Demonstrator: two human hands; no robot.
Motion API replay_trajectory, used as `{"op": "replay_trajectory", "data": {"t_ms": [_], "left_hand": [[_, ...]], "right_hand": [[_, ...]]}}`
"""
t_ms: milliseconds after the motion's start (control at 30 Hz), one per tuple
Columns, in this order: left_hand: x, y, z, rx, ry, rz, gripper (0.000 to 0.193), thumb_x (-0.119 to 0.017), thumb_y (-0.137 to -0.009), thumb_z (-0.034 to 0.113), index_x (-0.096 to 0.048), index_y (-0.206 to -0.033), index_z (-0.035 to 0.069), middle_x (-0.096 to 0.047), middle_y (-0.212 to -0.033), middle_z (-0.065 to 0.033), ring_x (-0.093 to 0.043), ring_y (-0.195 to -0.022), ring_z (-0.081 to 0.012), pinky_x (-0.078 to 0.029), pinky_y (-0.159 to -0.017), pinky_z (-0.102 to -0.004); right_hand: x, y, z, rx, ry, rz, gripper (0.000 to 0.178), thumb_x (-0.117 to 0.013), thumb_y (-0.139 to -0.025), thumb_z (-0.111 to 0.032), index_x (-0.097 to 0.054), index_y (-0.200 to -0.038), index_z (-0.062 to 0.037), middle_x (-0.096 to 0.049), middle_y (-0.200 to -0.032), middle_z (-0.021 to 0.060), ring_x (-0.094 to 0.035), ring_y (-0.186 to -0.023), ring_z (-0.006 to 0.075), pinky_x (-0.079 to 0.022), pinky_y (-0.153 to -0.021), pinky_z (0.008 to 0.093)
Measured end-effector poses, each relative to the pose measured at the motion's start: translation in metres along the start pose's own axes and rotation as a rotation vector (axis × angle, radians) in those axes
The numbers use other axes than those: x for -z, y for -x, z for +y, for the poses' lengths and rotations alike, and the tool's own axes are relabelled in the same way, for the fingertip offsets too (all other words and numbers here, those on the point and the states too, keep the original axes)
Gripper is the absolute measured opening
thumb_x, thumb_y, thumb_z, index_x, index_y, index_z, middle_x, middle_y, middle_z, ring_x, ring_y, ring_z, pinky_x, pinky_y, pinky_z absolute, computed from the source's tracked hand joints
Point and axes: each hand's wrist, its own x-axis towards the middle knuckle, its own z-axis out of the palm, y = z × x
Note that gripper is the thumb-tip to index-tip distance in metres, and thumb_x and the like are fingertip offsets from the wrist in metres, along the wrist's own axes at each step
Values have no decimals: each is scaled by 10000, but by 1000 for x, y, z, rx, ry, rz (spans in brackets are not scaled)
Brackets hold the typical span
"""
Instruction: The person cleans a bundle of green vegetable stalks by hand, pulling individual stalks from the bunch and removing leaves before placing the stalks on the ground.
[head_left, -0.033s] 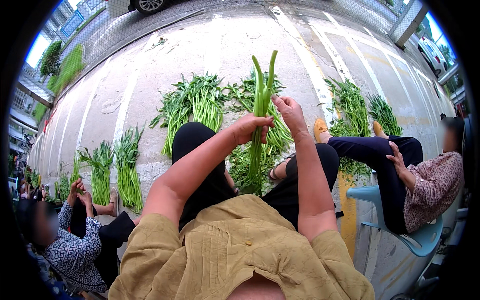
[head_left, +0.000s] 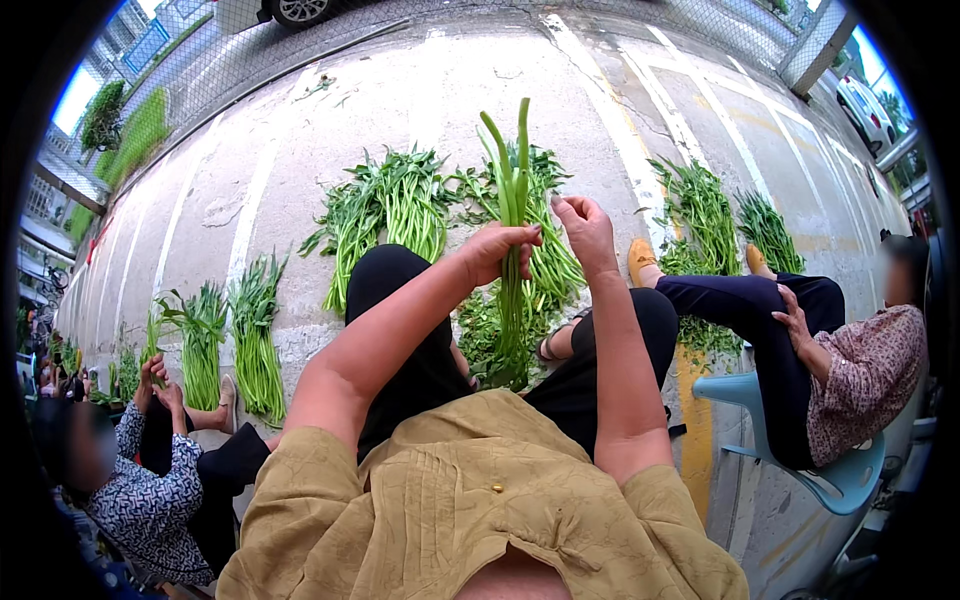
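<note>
In front of my chest, my left hand [head_left: 497,252] is wrapped round a bunch of long green stalks [head_left: 513,190] that look like water spinach. Their thick ends point up and away from me, while the leafy ends hang down between my knees. Just right of the bunch, my right hand [head_left: 588,237] is closed with thumb and forefinger together. A gap separates it from the stalks. Anything in that pinch is too small to make out. Loose leaves and trimmings [head_left: 485,335] lie on the ground below, partly behind the bunch.
Piles of the same greens lie ahead on the concrete [head_left: 385,205], under the held bunch [head_left: 555,270], and to the right [head_left: 702,210]. Bundles lie at left [head_left: 257,340]. One person sits at right on a blue chair [head_left: 740,390]; another at left handles stalks [head_left: 152,345].
My left hand and the bunch have shifted slightly left, and the stalk tops lean further left. My right fingers, earlier at the stalks, are now apart from them.
</note>
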Motion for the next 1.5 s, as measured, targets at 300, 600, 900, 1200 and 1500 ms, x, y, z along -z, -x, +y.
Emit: {"op": "replay_trajectory", "data": {"t_ms": [300,600,900,1200,1500], "left_hand": [[57,-61,27,-316,461,424,200,-567,-849,251,-501,-813,66,-480,-541,-32,-490,-501,-206,-491,-585,-439],[71,-68,47,-355,470,545,181,-580,-830,215,-511,-778,56,-484,-537,-58,-491,-462,-214,-490,-475,-405],[62,-70,48,-336,409,523,199,-557,-852,242,-506,-786,61,-483,-555,-53,-502,-494,-225,-490,-515,-405],[52,-48,58,-362,413,505,231,-610,-828,276,-512,-814,68,-492,-563,-49,-507,-539,-222,-500,-603,-445],[32,33,50,-388,502,215,242,-504,-886,324,-502,-771,110,-501,-599,-32,-517,-577,-213,-480,-673,-451]], "right_hand": [[-101,161,-101,433,8,-644,124,-622,-779,-81,-563,-869,-20,-458,-796,61,-514,-711,144,-443,-629,250],[-91,188,-146,518,-252,-955,87,-568,-778,-36,-522,-845,-9,-440,-821,81,-497,-709,171,-427,-617,265],[-104,153,-110,534,99,-563,161,-540,-718,-1,-525,-878,-10,-473,-842,130,-504,-789,287,-439,-699,345],[-100,185,-125,338,-300,-1024,197,-511,-703,63,-481,-883,-9,-452,-844,86,-498,-751,182,-427,-646,278],[-30,100,-20,-35,-393,-288,78,-586,-834,-69,-559,-892,-24,-560,-752,-26,-511,-654,34,-429,-594,184]]}}
